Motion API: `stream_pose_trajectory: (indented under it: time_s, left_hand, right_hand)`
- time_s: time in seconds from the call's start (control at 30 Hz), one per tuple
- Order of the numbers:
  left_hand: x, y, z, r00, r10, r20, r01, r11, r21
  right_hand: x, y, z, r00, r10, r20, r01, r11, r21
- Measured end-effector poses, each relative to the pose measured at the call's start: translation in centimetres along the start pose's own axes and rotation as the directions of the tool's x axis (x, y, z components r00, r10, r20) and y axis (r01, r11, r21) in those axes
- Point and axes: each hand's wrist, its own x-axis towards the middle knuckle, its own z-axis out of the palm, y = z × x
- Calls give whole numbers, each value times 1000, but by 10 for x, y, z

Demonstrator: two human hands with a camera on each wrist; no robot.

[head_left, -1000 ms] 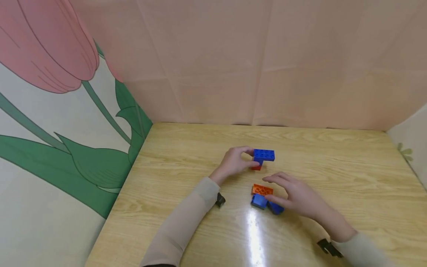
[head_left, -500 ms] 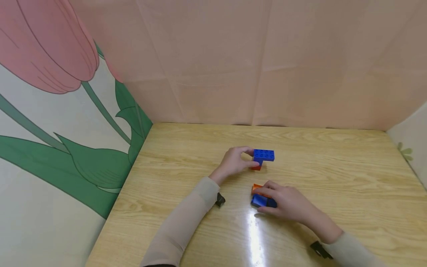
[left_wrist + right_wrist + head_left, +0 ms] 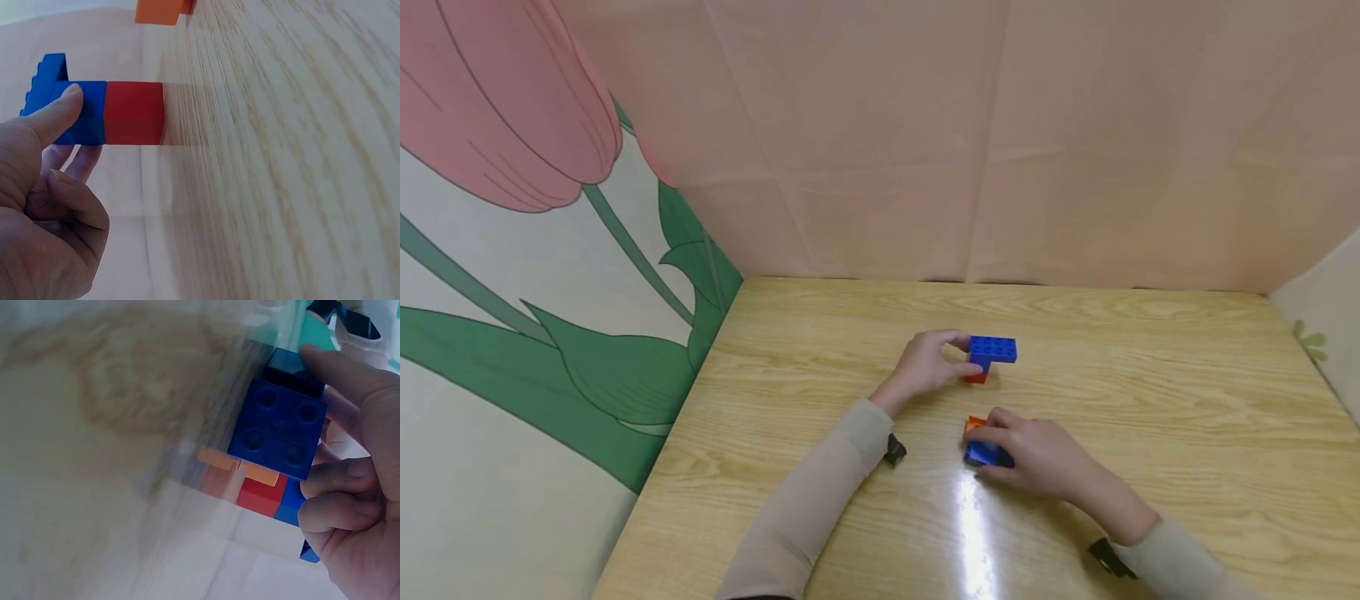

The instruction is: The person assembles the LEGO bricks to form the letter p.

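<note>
My left hand [image 3: 925, 364] pinches an upright stack: a red block [image 3: 134, 112] stands on the table, a blue block [image 3: 90, 115] above it, and a longer blue brick [image 3: 993, 348] on top overhangs to the right. Nearer the front, my right hand [image 3: 1037, 454] has its thumb and fingers round the blue blocks [image 3: 981, 453], partly hiding them. In the right wrist view, a four-studded blue block [image 3: 278, 428] faces the camera, with another blue block [image 3: 289, 362] beside it at the thumb. The orange block [image 3: 975, 422] lies just behind, partly under the fingers.
The wooden table [image 3: 820, 325] meets a pink cloth backdrop [image 3: 880, 167] at its rear edge. A wall with a tulip picture [image 3: 625, 358] runs along the left, and a pale wall [image 3: 1322, 317] stands at the right.
My right hand has moved left and down onto the loose blocks and closed round the blue ones. The angled blue block has turned in line against the other. My left hand stays put.
</note>
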Motion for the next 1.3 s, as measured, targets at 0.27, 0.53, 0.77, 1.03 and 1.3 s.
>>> stream_pose_trajectory:
  time_s: [0.27, 0.53, 0.77, 1.03, 1.3]
  left_hand:
    - [-1, 1, -1, 1000, -11, 2, 11, 1000, 2]
    - [-1, 1, -1, 1000, -4, -2, 4, 1000, -6]
    - [-1, 2, -2, 1000, 7, -5, -7, 1000, -6]
    - [-2, 2, -2, 1000, 11, -5, -11, 1000, -3]
    - [-2, 0, -2, 1000, 0, 2, 0, 1000, -17]
  right_hand:
    - [0, 0, -1, 999, 22, 35, -24, 998, 62]
    - [-2, 0, -1, 1000, 8, -16, -6, 993, 119]
    - [-2, 2, -10, 999, 19, -49, -11, 988, 154]
    - [1, 5, -23, 985, -2, -172, 37, 979, 199]
    - [5, 10, -38, 960, -23, -279, 77, 980, 181]
